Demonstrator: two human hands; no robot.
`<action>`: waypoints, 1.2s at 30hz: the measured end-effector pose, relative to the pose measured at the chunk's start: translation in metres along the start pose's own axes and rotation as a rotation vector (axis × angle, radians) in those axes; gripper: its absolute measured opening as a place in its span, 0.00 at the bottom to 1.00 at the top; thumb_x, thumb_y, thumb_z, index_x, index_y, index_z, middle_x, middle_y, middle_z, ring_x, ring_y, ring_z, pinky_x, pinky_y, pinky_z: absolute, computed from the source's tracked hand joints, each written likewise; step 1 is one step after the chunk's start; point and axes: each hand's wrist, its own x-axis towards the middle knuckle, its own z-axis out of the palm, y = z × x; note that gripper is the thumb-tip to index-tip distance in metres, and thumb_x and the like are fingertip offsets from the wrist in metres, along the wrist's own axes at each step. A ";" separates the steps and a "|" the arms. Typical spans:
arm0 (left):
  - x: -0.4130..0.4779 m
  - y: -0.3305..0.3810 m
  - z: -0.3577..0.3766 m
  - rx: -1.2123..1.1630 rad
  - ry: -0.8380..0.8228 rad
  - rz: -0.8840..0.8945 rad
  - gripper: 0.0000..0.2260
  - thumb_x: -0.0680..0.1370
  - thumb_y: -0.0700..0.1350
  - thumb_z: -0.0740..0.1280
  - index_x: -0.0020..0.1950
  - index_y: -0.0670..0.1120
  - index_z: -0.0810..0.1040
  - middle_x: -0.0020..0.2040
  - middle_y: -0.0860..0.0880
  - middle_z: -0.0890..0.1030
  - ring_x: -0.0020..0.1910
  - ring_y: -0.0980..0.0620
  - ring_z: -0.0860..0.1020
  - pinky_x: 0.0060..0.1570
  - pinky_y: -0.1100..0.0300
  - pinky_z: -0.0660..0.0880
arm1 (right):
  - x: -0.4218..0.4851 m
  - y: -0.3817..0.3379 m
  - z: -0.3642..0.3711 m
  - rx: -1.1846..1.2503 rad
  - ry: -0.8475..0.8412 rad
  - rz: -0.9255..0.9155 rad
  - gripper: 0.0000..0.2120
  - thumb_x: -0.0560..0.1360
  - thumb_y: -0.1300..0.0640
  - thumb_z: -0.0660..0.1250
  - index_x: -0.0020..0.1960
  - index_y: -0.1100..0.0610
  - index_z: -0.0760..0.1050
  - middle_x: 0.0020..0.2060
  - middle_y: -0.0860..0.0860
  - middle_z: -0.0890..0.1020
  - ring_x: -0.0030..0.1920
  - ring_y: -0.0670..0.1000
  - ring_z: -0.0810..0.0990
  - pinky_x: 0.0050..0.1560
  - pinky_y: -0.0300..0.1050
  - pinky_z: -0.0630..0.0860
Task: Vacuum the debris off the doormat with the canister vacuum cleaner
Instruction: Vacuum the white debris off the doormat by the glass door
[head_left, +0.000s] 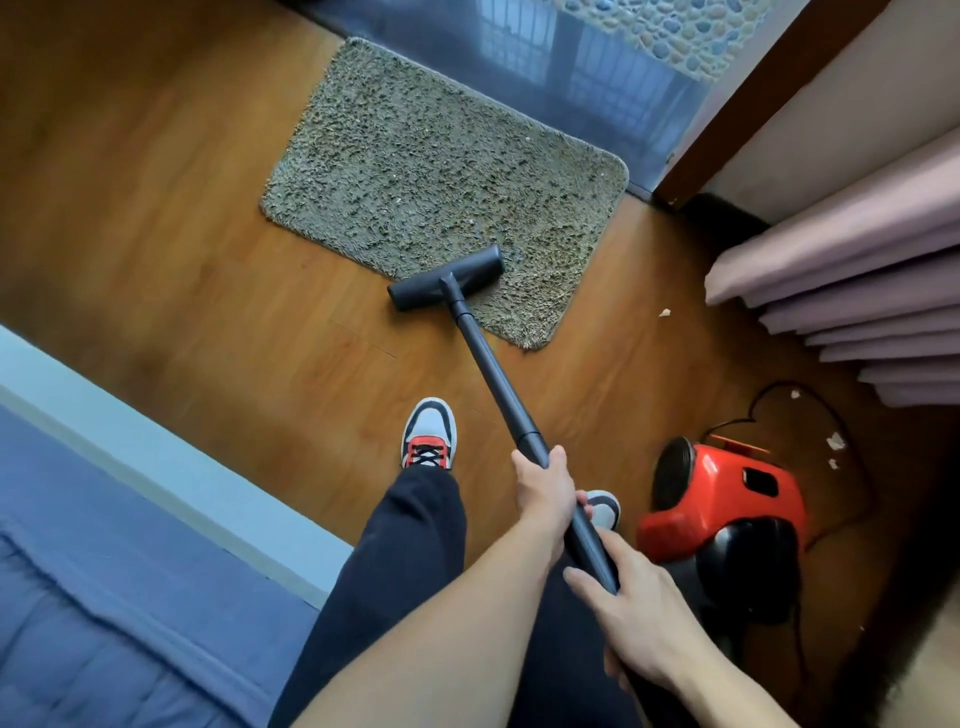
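Observation:
A shaggy grey-green doormat lies on the wooden floor, dotted with small pale bits of debris. The black floor nozzle of the vacuum rests on the mat's near edge, half on the mat and half on the floor. A black wand runs from it back to me. My left hand grips the wand higher up; my right hand holds its lower end. The red and black canister sits on the floor to my right.
A bed with blue bedding fills the lower left. Pink curtains hang at the right, with paper scraps and a black cord on the floor below. My sneaker stands between bed and wand. A glass door lies beyond the mat.

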 end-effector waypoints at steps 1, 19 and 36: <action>0.003 0.008 -0.003 0.004 0.008 0.014 0.26 0.83 0.51 0.60 0.78 0.56 0.52 0.43 0.44 0.74 0.28 0.54 0.74 0.27 0.61 0.77 | 0.005 -0.006 0.002 0.019 -0.017 -0.011 0.23 0.80 0.48 0.66 0.73 0.47 0.66 0.46 0.56 0.83 0.23 0.50 0.82 0.23 0.39 0.75; -0.012 -0.014 0.006 0.098 -0.048 -0.033 0.21 0.84 0.50 0.59 0.74 0.50 0.56 0.38 0.44 0.72 0.23 0.54 0.71 0.25 0.61 0.75 | -0.012 0.022 0.009 0.059 0.061 0.048 0.19 0.81 0.38 0.58 0.71 0.37 0.69 0.41 0.51 0.84 0.25 0.49 0.82 0.37 0.47 0.83; 0.023 0.065 -0.019 0.078 -0.008 0.059 0.16 0.83 0.49 0.60 0.70 0.48 0.62 0.40 0.46 0.72 0.28 0.55 0.73 0.26 0.63 0.76 | 0.035 -0.055 0.015 0.023 0.027 -0.045 0.17 0.81 0.42 0.62 0.66 0.49 0.67 0.41 0.53 0.81 0.24 0.51 0.82 0.22 0.40 0.76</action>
